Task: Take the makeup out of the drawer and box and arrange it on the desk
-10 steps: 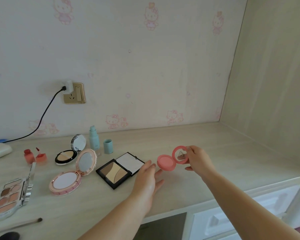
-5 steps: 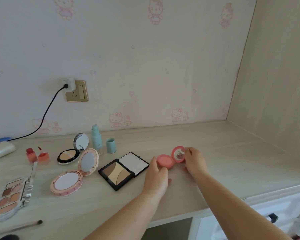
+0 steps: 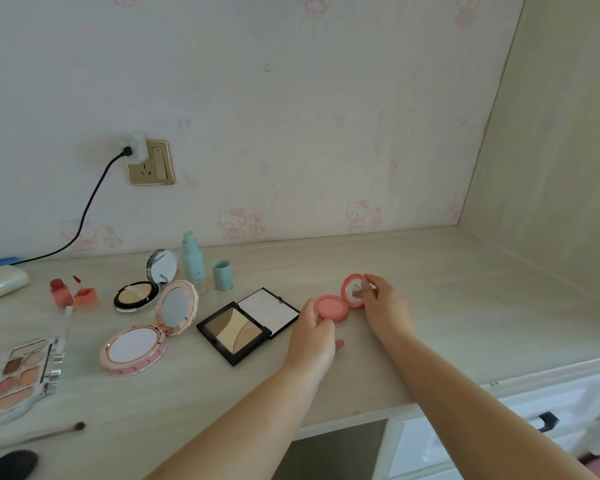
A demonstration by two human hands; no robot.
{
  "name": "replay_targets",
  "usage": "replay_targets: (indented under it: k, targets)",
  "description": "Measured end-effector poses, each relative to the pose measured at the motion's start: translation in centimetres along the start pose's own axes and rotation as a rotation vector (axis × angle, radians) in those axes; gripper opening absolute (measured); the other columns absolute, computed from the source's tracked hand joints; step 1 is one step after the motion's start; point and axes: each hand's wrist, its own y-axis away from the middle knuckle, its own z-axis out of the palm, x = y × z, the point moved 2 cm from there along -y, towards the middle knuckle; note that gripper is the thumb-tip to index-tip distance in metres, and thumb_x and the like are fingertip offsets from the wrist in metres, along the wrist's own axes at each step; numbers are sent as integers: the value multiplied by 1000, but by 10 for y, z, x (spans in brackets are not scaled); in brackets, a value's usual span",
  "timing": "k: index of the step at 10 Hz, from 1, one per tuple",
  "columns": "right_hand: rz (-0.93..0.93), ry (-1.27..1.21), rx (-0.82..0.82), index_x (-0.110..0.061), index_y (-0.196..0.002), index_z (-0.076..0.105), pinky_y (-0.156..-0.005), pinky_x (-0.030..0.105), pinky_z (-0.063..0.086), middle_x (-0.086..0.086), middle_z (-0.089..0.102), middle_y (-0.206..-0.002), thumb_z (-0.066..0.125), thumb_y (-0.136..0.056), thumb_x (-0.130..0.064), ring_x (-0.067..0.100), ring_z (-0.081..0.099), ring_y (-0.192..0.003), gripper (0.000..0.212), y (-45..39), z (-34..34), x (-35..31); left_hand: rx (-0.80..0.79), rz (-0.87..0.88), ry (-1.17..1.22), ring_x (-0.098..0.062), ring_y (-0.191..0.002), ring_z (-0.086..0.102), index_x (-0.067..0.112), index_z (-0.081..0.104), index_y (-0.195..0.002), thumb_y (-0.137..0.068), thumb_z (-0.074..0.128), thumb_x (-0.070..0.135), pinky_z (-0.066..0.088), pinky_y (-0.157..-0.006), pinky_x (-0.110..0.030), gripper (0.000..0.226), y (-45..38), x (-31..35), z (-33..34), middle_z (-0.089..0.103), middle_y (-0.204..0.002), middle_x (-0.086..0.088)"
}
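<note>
A small round pink blush compact point(image 3: 334, 307) rests open on the desk point(image 3: 447, 289), its mirrored lid standing up on the right. My left hand point(image 3: 314, 336) grips the base from the left side. My right hand point(image 3: 385, 306) pinches the lid's right edge. To the left lie an open black contour palette point(image 3: 236, 332), a large pink round compact point(image 3: 142, 341) with its mirror raised, a black round powder compact point(image 3: 136, 295), a teal bottle point(image 3: 193, 263) with its cap point(image 3: 222, 274) beside it, two red lip tints point(image 3: 71, 294) and an eyeshadow palette point(image 3: 21, 379).
A makeup brush point(image 3: 49, 433) lies near the front left edge. A black cable point(image 3: 90, 206) runs from a wall socket point(image 3: 151, 162) down to the desk. A pale case point(image 3: 0, 282) sits far left. White drawers with a black handle point(image 3: 548, 419) are below right.
My left hand has moved forward from the desk and taken hold of the blush compact's base. My right hand stays on the lid. The camera has shifted slightly.
</note>
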Motion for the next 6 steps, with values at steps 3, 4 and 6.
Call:
replay_targets:
  k: [3,4,6]
  targets:
    - [-66,-41,81,-23,-139,42,-88,26,40,0,45,-138,47,-95,-28,13,56,-101,45,15,-7,-7,48,-77,81,-26,-121,54,18,23,-146,-93,26,0,49,-55,-12,57,-9,-10,-1,42,-137,7]
    - [-82,-115,114,-22,-140,39,-87,23,38,1,37,-141,47,-95,-21,12,53,-111,46,28,-17,-11,29,-106,124,-25,-124,52,22,16,-149,-93,27,1,48,-61,-17,61,-10,-11,-4,39,-144,6]
    - [-170,-94,95,-17,-138,40,-85,21,37,4,41,-139,42,-90,-1,14,50,-118,50,50,-48,-34,34,-87,137,-15,-108,58,21,33,-144,-92,49,14,55,-82,-33,55,4,-13,-21,48,-136,-4]
